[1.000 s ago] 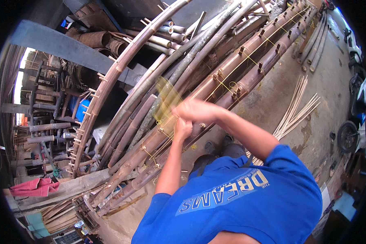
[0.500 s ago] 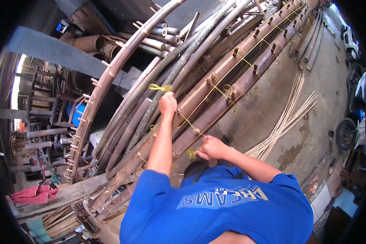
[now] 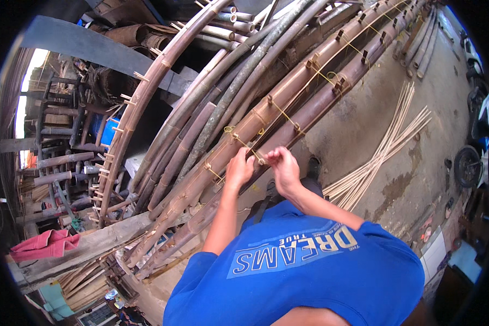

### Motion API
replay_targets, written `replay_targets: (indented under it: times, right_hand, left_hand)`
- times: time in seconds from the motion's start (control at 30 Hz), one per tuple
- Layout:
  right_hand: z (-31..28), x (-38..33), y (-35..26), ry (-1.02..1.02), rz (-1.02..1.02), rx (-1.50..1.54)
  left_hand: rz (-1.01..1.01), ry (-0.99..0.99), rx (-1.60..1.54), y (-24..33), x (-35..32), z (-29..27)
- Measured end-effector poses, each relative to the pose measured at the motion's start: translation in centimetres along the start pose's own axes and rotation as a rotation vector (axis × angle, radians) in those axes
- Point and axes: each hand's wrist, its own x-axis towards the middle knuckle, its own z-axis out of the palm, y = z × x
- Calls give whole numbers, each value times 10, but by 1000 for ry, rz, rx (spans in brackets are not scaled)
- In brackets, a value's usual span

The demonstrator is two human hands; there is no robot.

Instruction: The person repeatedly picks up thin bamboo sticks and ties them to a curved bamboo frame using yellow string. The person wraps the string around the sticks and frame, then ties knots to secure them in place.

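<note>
Two long brown bamboo poles run side by side from lower left to upper right, the left pole (image 3: pixel 290 81) and the right pole (image 3: pixel 319 100). Short pegs stick out of both, and thin yellow cord (image 3: pixel 280 110) spans from peg to peg. My left hand (image 3: pixel 239 167) is closed, its fingertips pinching the cord over the gap between the poles. Close beside it, my right hand (image 3: pixel 283 171) has its fingers bent together at a light peg end (image 3: pixel 262 161) on the right pole, where the cord reaches. The cord inside that hand is mostly hidden.
A curved bamboo pole with pegs (image 3: pixel 141 92) stands at the left, with more loose poles (image 3: pixel 250 70) behind. Thin bamboo sticks (image 3: pixel 375 152) lie on the floor to the right. A red cloth (image 3: pixel 44 244) hangs at the lower left; a motorcycle wheel (image 3: pixel 467 167) is far right.
My left hand has come down and rightward from beyond the left pole, and my right hand has risen towards it. The yellow cord bundle above my left hand no longer shows there.
</note>
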Motion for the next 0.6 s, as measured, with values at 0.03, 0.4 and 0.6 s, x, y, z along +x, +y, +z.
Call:
replay_targets:
  times: [0.03,0.4,0.6]
  right_hand:
    - [23,-1,7,-124,-72,-103]
    - [118,103,-12,-957,31,-1080]
    - [-31,6,-24,-1366,-700,-1461]
  left_hand:
    - [-40,-24,-55,2,1,1]
    - [135,55,-193,-9,12,-3]
    - [111,191,-281,-10,11,3]
